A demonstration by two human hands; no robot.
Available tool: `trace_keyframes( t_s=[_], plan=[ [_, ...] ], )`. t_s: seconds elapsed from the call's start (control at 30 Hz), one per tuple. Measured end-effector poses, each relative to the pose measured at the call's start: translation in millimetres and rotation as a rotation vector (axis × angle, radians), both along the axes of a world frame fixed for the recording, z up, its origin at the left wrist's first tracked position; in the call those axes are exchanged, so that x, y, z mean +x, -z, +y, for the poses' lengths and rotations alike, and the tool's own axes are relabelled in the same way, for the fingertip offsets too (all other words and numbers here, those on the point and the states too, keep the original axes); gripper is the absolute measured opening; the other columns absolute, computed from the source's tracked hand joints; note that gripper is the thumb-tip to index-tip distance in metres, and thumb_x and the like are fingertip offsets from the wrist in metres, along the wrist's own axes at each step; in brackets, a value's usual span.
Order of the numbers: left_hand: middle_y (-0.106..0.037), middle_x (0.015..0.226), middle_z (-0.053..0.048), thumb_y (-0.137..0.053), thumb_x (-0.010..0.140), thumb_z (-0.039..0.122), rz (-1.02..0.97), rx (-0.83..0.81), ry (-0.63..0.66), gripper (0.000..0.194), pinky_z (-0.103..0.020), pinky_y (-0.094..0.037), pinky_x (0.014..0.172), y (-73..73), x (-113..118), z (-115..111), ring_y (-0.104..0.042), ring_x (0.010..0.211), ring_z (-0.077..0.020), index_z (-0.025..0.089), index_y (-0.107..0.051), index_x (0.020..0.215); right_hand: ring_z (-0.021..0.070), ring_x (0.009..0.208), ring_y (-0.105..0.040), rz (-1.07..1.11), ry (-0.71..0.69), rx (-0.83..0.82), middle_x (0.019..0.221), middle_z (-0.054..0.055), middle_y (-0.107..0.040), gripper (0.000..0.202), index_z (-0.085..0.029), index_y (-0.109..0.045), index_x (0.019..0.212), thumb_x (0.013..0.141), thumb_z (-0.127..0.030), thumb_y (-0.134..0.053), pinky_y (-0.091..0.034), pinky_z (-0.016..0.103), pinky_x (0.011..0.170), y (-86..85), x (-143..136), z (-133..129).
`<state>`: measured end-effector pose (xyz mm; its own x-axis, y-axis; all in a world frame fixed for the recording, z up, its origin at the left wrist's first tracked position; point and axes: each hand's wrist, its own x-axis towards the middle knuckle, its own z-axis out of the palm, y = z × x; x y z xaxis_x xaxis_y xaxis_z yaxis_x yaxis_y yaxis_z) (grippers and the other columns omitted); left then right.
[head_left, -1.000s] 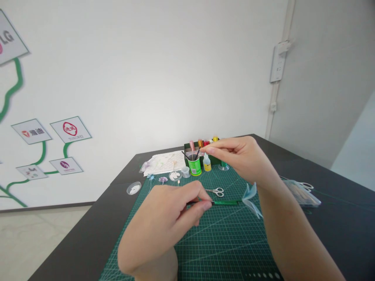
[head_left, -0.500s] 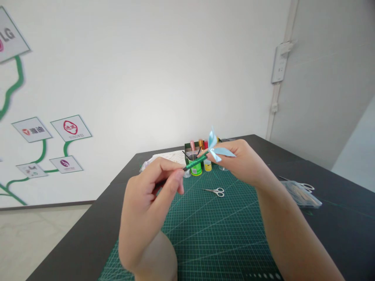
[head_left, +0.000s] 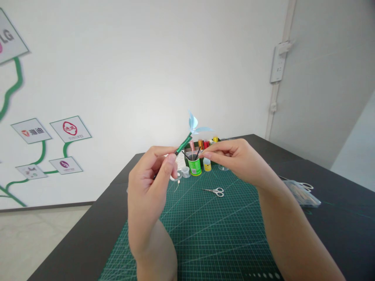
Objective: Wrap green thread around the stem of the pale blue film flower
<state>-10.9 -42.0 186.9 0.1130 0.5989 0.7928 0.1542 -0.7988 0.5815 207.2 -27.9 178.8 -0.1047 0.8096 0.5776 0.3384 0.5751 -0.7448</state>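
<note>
My left hand pinches the dark lower end of a thin stick wrapped in shiny green. The stick slants up to the right, and light blue ribbon petals spread from its top. My right hand is just right of and below the petals, apart from them. Its thumb and forefinger are closed together at the tips; anything between them is too small to make out. Behind the fingertips stands a bright green can with black sticks in it.
Small scissors lie on the green cutting mat. Behind are a yellow-labelled bottle, a small clear jar and thread spools. A clear plastic box with scissors lies at the right on the black table.
The petals and stick have tipped upward and to the left. My right hand's fingers have come off the petals and closed at the tips just below them.
</note>
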Motion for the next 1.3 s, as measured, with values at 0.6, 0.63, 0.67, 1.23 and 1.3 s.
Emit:
trace_keyframes(
  t_s=[0.6, 0.63, 0.67, 1.23, 1.3],
  plan=[
    [-0.054, 0.060, 0.006, -0.060, 0.101, 0.021, 0.008, 0.000, 0.082, 0.012, -0.019, -0.041, 0.051, -0.7, 5, 7, -0.052, 0.055, -0.0080, 0.021, -0.071, 0.096, 0.0155, 0.078, -0.055, 0.311, 0.248, 0.191, 0.086, 0.001, -0.063, 0.007, -0.022, -0.060, 0.090, 0.093, -0.027, -0.065, -0.043, 0.032, 0.074, 4.8, 7, 13],
    [-0.055, 0.060, 0.006, -0.060, 0.101, 0.021, 0.008, -0.001, 0.087, 0.012, -0.019, -0.041, 0.051, -0.8, 5, 7, -0.052, 0.055, -0.0080, 0.021, -0.071, 0.096, 0.0163, 0.081, -0.057, 0.293, 0.252, 0.191, 0.088, 0.001, -0.064, 0.007, -0.022, -0.062, 0.091, 0.093, -0.028, -0.065, -0.044, 0.033, 0.075, 4.8, 7, 12],
    [-0.055, 0.060, 0.005, -0.060, 0.101, 0.021, 0.010, -0.004, 0.089, 0.012, -0.019, -0.042, 0.051, -1.0, 6, 7, -0.052, 0.055, -0.0081, 0.021, -0.071, 0.095, 0.0171, 0.083, -0.057, 0.286, 0.254, 0.188, 0.089, 0.002, -0.064, 0.007, -0.022, -0.063, 0.092, 0.093, -0.029, -0.065, -0.044, 0.033, 0.076, 4.7, 6, 11],
    [-0.056, 0.063, 0.005, -0.061, 0.103, 0.028, 0.060, -0.066, 0.111, 0.013, -0.021, -0.040, 0.053, 1.4, 6, 12, -0.051, 0.056, -0.0086, 0.023, -0.073, 0.101, 0.0197, 0.096, -0.072, 0.129, -0.128, 0.074, 0.103, 0.006, -0.076, 0.020, -0.020, -0.073, 0.108, 0.097, -0.035, -0.065, -0.056, 0.033, 0.082, 0.4, -17, -10],
    [-0.056, 0.062, 0.005, -0.061, 0.103, 0.030, 0.070, -0.072, 0.099, 0.014, -0.021, -0.040, 0.053, 1.8, 7, 13, -0.052, 0.057, -0.0090, 0.023, -0.073, 0.102, 0.0192, 0.096, -0.072, 0.090, -0.153, 0.066, 0.105, 0.007, -0.076, 0.022, -0.020, -0.073, 0.112, 0.097, -0.035, -0.064, -0.057, 0.031, 0.080, 0.6, -20, -12]
  ],
)
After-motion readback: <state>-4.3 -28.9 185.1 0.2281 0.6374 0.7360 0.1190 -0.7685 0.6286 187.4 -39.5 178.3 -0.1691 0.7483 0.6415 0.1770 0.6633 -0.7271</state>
